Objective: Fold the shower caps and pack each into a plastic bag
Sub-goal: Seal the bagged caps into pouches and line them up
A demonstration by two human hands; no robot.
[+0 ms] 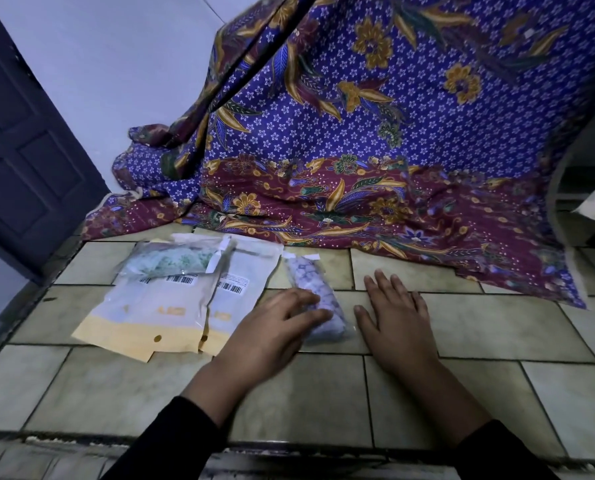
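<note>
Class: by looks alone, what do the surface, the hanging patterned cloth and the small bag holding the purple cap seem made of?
Surface: probably glazed ceramic tile, pale rectangles with dark grout lines.
Cloth: woven fabric, likely printed cotton; matte, draping in soft folds.
Bag: thin clear plastic, glossy; the purple cap shows through.

Left hand (275, 327) blurred, its fingers covering the near left side of the bagged purple shower cap (310, 277), barcode labels (181, 280) too small to read, orange print on flat bags (150, 317) blurred, patterned cloth (393, 133) cut off top and right, door (22, 150) cropped at left.
</note>
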